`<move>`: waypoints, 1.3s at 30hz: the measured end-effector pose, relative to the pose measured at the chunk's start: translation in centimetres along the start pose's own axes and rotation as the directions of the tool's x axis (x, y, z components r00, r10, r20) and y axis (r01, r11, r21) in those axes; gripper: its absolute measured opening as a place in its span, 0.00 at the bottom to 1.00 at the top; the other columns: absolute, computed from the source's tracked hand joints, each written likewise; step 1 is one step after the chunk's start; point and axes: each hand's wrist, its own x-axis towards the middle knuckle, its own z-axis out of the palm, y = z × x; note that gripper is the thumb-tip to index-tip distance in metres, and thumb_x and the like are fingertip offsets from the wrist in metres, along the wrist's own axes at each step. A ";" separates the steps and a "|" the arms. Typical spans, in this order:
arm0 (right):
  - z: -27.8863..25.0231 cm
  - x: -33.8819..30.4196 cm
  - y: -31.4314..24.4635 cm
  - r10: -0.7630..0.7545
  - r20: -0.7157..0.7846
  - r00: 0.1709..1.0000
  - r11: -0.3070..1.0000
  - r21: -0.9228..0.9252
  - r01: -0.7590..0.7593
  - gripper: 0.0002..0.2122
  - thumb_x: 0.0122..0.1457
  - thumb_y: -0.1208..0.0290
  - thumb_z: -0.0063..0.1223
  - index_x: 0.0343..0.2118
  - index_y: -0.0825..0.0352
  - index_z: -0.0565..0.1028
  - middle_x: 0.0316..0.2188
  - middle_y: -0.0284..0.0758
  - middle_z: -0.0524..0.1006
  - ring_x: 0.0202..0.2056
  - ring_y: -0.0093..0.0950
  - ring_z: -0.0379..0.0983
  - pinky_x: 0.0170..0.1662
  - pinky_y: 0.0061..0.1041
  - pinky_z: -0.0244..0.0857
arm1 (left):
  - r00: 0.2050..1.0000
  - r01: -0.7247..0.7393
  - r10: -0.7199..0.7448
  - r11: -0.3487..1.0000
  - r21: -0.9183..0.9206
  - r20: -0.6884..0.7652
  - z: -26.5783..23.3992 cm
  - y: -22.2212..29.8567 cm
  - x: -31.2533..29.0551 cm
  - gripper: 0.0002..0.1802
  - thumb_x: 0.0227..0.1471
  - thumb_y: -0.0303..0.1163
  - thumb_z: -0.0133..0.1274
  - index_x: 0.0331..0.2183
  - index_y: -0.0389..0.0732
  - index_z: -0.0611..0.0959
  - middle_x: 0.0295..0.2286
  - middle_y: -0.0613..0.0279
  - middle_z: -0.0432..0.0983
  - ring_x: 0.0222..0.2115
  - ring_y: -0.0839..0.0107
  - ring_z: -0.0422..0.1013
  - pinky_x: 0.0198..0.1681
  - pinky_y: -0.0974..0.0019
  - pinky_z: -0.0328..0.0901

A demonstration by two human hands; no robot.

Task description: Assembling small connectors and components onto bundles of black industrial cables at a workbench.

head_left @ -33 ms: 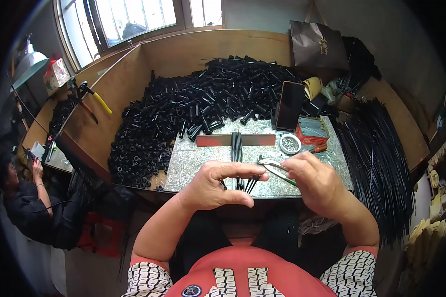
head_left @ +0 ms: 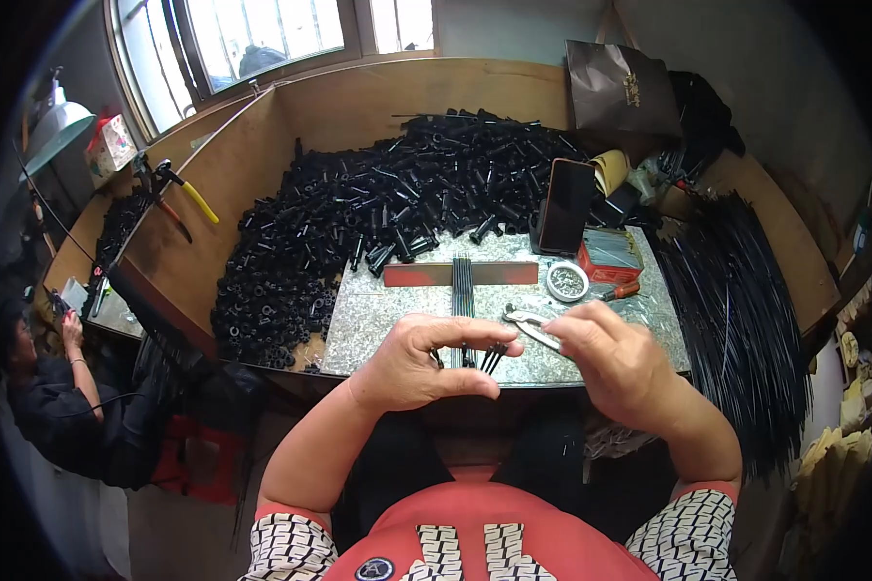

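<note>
My left hand (head_left: pixel 407 360) is curled at the table's front edge. Several thin black rods (head_left: pixel 495 358) poke out between its forefinger and thumb, and its other fingers are hidden. To the right, my right hand (head_left: pixel 615 358) is raised with thumb and fingertips pinched together; anything between them is too small to tell. Just left of its fingertips, pliers (head_left: pixel 528 318) with light metal jaws lie on the speckled board (head_left: pixel 368 324). A bundle of long thin black rods (head_left: pixel 463 281) lies across a reddish bar (head_left: pixel 412 275), its near end passing behind my left hand.
Behind the board is a large heap of black tubular parts (head_left: pixel 397 184). A phone (head_left: pixel 565 208) stands near a white dish of small metal pieces (head_left: pixel 567 282), a red box (head_left: pixel 610 257) and a red-handled tool (head_left: pixel 622 290). Long black rods (head_left: pixel 736 300) lie right. A person (head_left: pixel 58 387) sits left.
My right hand has shifted very slightly, with its fingertips a little to the left. My left hand and the rods have hardly moved.
</note>
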 end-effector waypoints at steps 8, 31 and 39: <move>0.0 0.2 -1.2 -0.122 0.041 0.992 0.991 -0.059 0.124 0.19 0.44 0.88 0.53 0.43 0.69 0.73 0.29 0.40 0.74 0.24 0.33 0.75 0.23 0.28 0.69 | 0.985 -0.102 0.138 0.949 0.297 -0.103 0.7 -0.2 -0.6 0.12 0.45 0.22 0.61 0.36 0.32 0.83 0.29 0.55 0.81 0.31 0.69 0.79 0.36 0.70 0.72; 0.0 0.4 -1.3 -0.198 0.021 0.980 0.963 -0.185 0.198 0.19 0.43 0.85 0.55 0.42 0.68 0.74 0.27 0.36 0.73 0.22 0.27 0.73 0.21 0.25 0.67 | 0.951 -0.215 0.287 0.881 0.422 -0.114 1.1 -0.1 -0.3 0.09 0.45 0.22 0.60 0.33 0.33 0.83 0.27 0.56 0.81 0.28 0.67 0.79 0.33 0.70 0.72; 0.5 0.0 -1.3 -0.136 -0.133 0.982 0.985 -0.123 0.120 0.16 0.43 0.87 0.55 0.39 0.71 0.72 0.33 0.41 0.70 0.28 0.33 0.73 0.25 0.26 0.67 | 0.960 -0.218 0.272 0.879 0.423 -0.071 1.4 -0.6 -0.2 0.11 0.45 0.26 0.62 0.34 0.35 0.83 0.27 0.57 0.81 0.29 0.66 0.79 0.33 0.69 0.71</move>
